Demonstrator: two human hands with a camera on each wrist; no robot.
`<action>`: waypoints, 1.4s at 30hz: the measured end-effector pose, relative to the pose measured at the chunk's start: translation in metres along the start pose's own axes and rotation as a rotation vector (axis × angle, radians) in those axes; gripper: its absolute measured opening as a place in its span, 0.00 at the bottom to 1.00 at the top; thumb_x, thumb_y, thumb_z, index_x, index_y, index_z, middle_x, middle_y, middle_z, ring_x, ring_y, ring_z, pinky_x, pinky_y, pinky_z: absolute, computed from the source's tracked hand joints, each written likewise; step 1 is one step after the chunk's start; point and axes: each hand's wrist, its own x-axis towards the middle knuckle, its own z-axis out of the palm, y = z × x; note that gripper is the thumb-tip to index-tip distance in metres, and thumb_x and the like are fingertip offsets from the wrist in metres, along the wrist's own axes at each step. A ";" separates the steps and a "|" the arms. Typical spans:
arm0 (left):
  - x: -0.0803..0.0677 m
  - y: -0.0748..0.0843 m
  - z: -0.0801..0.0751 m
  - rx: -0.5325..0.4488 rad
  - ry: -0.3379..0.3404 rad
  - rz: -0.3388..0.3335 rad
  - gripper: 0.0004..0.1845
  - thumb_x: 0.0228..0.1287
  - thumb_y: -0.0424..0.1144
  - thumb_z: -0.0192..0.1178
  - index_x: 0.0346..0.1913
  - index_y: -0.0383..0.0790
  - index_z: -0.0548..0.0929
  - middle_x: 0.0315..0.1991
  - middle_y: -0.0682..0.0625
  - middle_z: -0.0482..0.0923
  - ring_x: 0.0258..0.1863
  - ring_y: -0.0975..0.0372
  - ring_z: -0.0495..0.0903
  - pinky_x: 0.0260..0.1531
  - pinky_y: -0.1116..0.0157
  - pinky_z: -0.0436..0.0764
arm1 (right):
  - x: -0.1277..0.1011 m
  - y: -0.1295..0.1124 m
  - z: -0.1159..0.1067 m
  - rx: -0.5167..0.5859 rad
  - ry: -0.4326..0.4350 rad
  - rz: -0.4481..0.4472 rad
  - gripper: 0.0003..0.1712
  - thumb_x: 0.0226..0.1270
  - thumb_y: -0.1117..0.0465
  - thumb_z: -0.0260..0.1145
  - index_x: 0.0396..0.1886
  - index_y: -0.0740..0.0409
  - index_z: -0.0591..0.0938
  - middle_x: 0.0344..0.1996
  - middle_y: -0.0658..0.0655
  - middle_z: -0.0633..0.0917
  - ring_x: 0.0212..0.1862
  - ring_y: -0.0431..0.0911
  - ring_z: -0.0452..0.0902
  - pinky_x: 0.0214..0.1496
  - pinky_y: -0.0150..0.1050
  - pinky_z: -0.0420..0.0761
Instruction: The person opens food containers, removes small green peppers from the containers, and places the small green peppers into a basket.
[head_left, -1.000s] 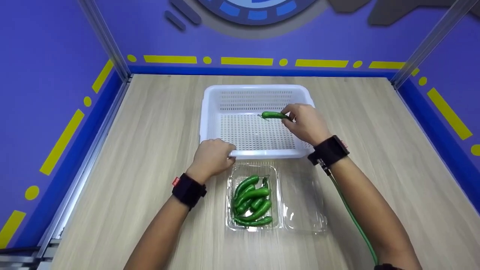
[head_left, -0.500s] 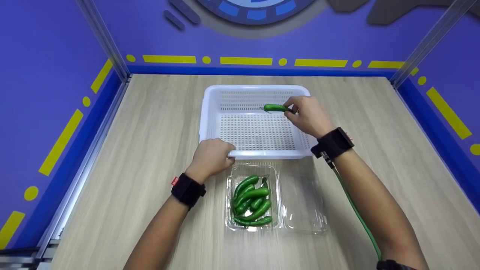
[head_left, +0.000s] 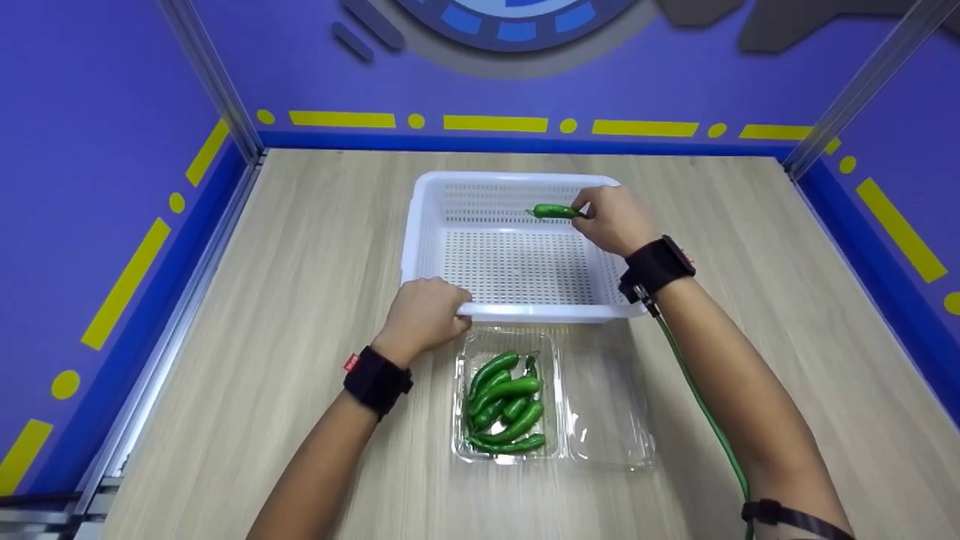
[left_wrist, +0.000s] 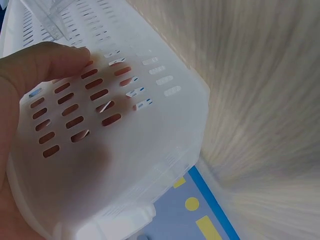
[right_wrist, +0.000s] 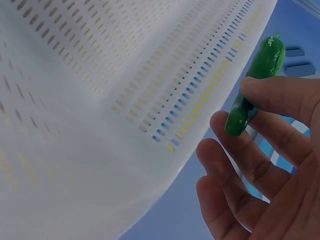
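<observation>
A green chili pepper [head_left: 553, 211] is pinched between the thumb and fingers of my right hand [head_left: 616, 219], over the back right part of a white slotted basket [head_left: 540, 310]. In the right wrist view the pepper [right_wrist: 266, 61] shows its far end past the thumb. My left hand [head_left: 426, 313] grips the basket's near left rim. In the left wrist view my thumb [left_wrist: 55, 61] presses on the basket's outer wall, and the other fingers show through its slots. Below the basket, several green chili peppers [head_left: 506, 409] lie in a clear plastic box [head_left: 459, 435].
The clear box's lid [head_left: 607, 412] lies folded open to the right on the wooden table [head_left: 315, 225]. Blue-purple panels [head_left: 330, 67] with yellow marks stand at the back and sides. A green cable [head_left: 701, 405] runs along my right forearm.
My right hand has moved with its chili pepper toward the back of the basket. The basket's right side has shifted slightly to the right. My left hand stays on the rim.
</observation>
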 end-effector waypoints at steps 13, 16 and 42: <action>-0.001 0.000 -0.001 -0.015 -0.007 -0.005 0.17 0.56 0.42 0.65 0.16 0.49 0.69 0.15 0.57 0.65 0.18 0.61 0.68 0.20 0.58 0.76 | 0.007 0.012 0.014 -0.042 -0.011 0.039 0.14 0.64 0.61 0.68 0.46 0.63 0.87 0.36 0.64 0.89 0.36 0.55 0.84 0.38 0.49 0.80; -0.001 0.000 -0.001 -0.020 -0.002 -0.001 0.19 0.56 0.42 0.64 0.16 0.49 0.65 0.15 0.57 0.64 0.18 0.61 0.68 0.20 0.57 0.76 | 0.009 0.013 0.015 -0.057 -0.021 0.059 0.14 0.64 0.60 0.68 0.46 0.61 0.88 0.36 0.63 0.89 0.36 0.54 0.84 0.38 0.50 0.80; -0.001 0.001 -0.004 -0.030 -0.008 -0.006 0.16 0.56 0.42 0.65 0.17 0.48 0.70 0.15 0.58 0.66 0.18 0.62 0.68 0.19 0.60 0.73 | 0.021 0.014 0.027 -0.202 -0.060 0.070 0.13 0.60 0.64 0.66 0.44 0.61 0.88 0.41 0.63 0.89 0.39 0.59 0.84 0.44 0.57 0.81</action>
